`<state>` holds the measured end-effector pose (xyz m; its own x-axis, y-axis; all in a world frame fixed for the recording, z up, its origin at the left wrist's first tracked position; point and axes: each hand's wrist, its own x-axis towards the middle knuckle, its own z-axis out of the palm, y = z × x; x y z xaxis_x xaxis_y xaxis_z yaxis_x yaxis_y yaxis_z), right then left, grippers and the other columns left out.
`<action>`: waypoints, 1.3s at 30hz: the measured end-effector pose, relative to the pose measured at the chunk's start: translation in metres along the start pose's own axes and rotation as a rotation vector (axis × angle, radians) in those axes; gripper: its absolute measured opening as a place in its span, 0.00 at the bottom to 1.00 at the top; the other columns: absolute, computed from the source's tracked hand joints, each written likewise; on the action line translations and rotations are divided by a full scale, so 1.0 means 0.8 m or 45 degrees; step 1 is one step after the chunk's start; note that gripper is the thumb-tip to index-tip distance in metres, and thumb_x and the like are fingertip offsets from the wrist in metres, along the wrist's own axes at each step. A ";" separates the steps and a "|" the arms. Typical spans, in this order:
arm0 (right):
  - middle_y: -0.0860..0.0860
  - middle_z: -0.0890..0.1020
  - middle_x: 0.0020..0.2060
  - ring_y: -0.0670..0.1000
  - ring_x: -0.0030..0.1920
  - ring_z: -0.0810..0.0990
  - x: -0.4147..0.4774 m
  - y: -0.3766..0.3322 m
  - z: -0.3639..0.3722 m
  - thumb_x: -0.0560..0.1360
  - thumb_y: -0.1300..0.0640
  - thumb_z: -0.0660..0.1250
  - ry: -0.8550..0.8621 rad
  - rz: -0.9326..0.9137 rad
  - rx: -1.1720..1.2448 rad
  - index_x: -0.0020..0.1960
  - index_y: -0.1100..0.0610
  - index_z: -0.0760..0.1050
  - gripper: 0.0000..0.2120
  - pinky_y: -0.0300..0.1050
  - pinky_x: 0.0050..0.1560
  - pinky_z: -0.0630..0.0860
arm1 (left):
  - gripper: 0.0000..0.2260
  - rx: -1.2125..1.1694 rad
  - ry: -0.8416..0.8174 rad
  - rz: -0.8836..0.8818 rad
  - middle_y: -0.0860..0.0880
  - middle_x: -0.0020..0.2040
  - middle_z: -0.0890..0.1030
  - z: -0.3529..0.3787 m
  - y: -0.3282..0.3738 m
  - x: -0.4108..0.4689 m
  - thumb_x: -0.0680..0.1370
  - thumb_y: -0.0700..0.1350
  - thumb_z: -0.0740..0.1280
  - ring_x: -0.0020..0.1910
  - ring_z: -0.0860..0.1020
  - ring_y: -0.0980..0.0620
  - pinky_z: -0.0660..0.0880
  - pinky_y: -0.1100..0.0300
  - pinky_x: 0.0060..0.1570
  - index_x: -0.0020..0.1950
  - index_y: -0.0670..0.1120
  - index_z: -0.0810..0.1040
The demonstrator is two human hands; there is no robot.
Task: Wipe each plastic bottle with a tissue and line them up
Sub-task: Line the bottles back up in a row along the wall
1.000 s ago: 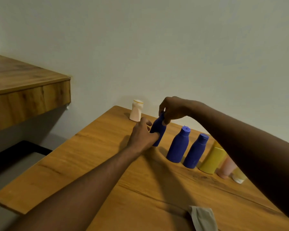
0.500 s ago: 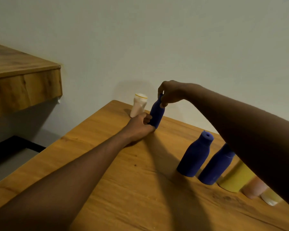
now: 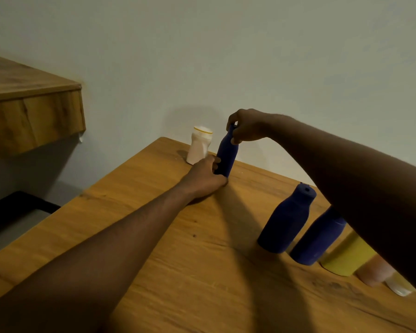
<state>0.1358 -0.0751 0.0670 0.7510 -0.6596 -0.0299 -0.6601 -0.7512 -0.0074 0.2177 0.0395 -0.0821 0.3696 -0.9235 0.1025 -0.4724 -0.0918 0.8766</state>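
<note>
Right hand (image 3: 247, 127) pinches the neck of the slim dark-blue plastic bottle (image 3: 227, 152); left hand (image 3: 205, 177) grips its base. Judged light, smooth and tippable: grasp mid-body.

both arms reach forward. left hand (image 3: 203, 175) lies low on its side, fingers curled round the base of a blue bottle (image 3: 227, 156). right hand (image 3: 247, 127) arches above, wrist bent down, fingertips pinching the bottle's top.

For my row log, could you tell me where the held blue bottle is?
Head view: the blue bottle is near the far edge of the table, just right of the white bottle, left hand at its base, right hand on its neck.
</note>
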 end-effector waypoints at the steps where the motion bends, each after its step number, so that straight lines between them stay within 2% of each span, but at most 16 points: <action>1: 0.54 0.79 0.58 0.53 0.55 0.75 0.000 -0.001 0.002 0.75 0.59 0.70 0.000 -0.004 -0.001 0.66 0.56 0.74 0.19 0.46 0.50 0.73 | 0.30 -0.001 -0.002 -0.003 0.48 0.71 0.75 0.000 0.000 -0.001 0.78 0.42 0.72 0.69 0.74 0.50 0.72 0.57 0.59 0.78 0.47 0.66; 4: 0.55 0.77 0.64 0.54 0.59 0.75 0.002 0.000 0.006 0.75 0.59 0.71 -0.004 -0.003 0.008 0.71 0.56 0.70 0.25 0.46 0.54 0.73 | 0.32 0.001 -0.017 -0.026 0.47 0.72 0.74 0.002 0.002 -0.003 0.77 0.42 0.73 0.71 0.74 0.48 0.73 0.56 0.63 0.79 0.46 0.65; 8: 0.56 0.73 0.71 0.58 0.68 0.72 -0.004 0.002 0.003 0.74 0.55 0.73 0.016 0.011 0.050 0.79 0.53 0.58 0.38 0.51 0.62 0.72 | 0.34 -0.001 -0.016 -0.050 0.47 0.73 0.73 0.001 0.009 -0.010 0.77 0.41 0.73 0.72 0.73 0.48 0.72 0.56 0.62 0.81 0.46 0.63; 12: 0.56 0.70 0.72 0.59 0.69 0.72 -0.023 0.005 0.000 0.73 0.52 0.75 0.059 -0.002 -0.026 0.79 0.52 0.56 0.42 0.53 0.64 0.74 | 0.34 0.007 -0.030 -0.073 0.47 0.74 0.72 -0.003 0.017 -0.030 0.78 0.41 0.72 0.74 0.71 0.48 0.69 0.58 0.61 0.82 0.47 0.61; 15: 0.55 0.69 0.72 0.58 0.68 0.72 -0.047 0.004 -0.012 0.73 0.50 0.75 0.083 -0.015 -0.063 0.78 0.51 0.58 0.40 0.52 0.64 0.74 | 0.33 0.013 -0.008 -0.065 0.47 0.75 0.72 -0.006 0.028 -0.051 0.79 0.40 0.71 0.75 0.70 0.47 0.68 0.57 0.61 0.82 0.47 0.62; 19: 0.51 0.76 0.65 0.54 0.64 0.75 -0.098 -0.004 -0.039 0.75 0.50 0.72 0.003 -0.029 -0.024 0.72 0.52 0.69 0.28 0.47 0.59 0.72 | 0.32 -0.043 0.017 -0.048 0.48 0.76 0.71 -0.011 0.047 -0.090 0.80 0.38 0.69 0.73 0.70 0.49 0.68 0.57 0.62 0.82 0.49 0.62; 21: 0.49 0.80 0.57 0.52 0.58 0.79 -0.129 -0.011 -0.048 0.75 0.49 0.73 -0.113 -0.005 -0.025 0.67 0.52 0.74 0.23 0.48 0.58 0.75 | 0.31 -0.059 0.014 -0.028 0.49 0.74 0.73 -0.008 0.058 -0.112 0.80 0.38 0.70 0.67 0.71 0.54 0.68 0.61 0.58 0.81 0.50 0.64; 24: 0.49 0.82 0.48 0.48 0.51 0.81 -0.169 -0.020 -0.053 0.73 0.48 0.75 -0.303 0.031 0.014 0.65 0.52 0.76 0.23 0.57 0.61 0.78 | 0.26 -0.046 0.009 0.012 0.50 0.68 0.76 0.001 0.072 -0.138 0.79 0.39 0.71 0.61 0.74 0.56 0.70 0.67 0.47 0.76 0.51 0.70; 26: 0.48 0.81 0.50 0.49 0.53 0.80 -0.194 -0.025 -0.050 0.70 0.47 0.77 -0.364 0.031 -0.021 0.66 0.51 0.75 0.27 0.58 0.64 0.76 | 0.23 -0.020 -0.011 0.026 0.50 0.63 0.78 0.008 0.082 -0.155 0.79 0.39 0.72 0.58 0.77 0.55 0.74 0.66 0.48 0.72 0.50 0.72; 28: 0.46 0.79 0.53 0.51 0.57 0.78 -0.215 -0.026 -0.045 0.68 0.47 0.78 -0.395 0.037 -0.097 0.67 0.50 0.74 0.30 0.55 0.64 0.74 | 0.20 0.010 -0.041 0.032 0.50 0.59 0.80 0.017 0.091 -0.168 0.79 0.39 0.72 0.56 0.79 0.55 0.77 0.63 0.52 0.68 0.50 0.74; 31: 0.49 0.79 0.55 0.53 0.56 0.78 -0.241 -0.019 -0.035 0.67 0.50 0.80 -0.362 0.074 -0.224 0.66 0.50 0.75 0.30 0.48 0.57 0.75 | 0.18 0.024 -0.088 0.022 0.49 0.57 0.81 0.033 0.105 -0.187 0.79 0.38 0.71 0.55 0.81 0.53 0.80 0.59 0.55 0.66 0.50 0.75; 35: 0.51 0.81 0.52 0.53 0.51 0.79 -0.261 -0.005 -0.018 0.68 0.56 0.79 -0.224 0.061 -0.336 0.63 0.52 0.77 0.25 0.46 0.53 0.77 | 0.17 -0.037 -0.094 -0.032 0.51 0.59 0.80 0.058 0.108 -0.207 0.78 0.38 0.70 0.55 0.80 0.54 0.79 0.61 0.50 0.64 0.52 0.75; 39: 0.50 0.83 0.52 0.52 0.50 0.80 -0.269 0.007 -0.011 0.70 0.59 0.77 -0.155 -0.013 -0.299 0.61 0.54 0.79 0.21 0.44 0.51 0.77 | 0.18 -0.080 -0.075 -0.076 0.53 0.59 0.79 0.076 0.100 -0.217 0.77 0.39 0.71 0.56 0.79 0.55 0.81 0.55 0.57 0.64 0.53 0.75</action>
<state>-0.0291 0.0622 0.0822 0.7407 -0.6546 -0.1511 -0.6195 -0.7525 0.2234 0.0667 0.1700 -0.0585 0.3471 -0.9375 0.0231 -0.3994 -0.1255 0.9082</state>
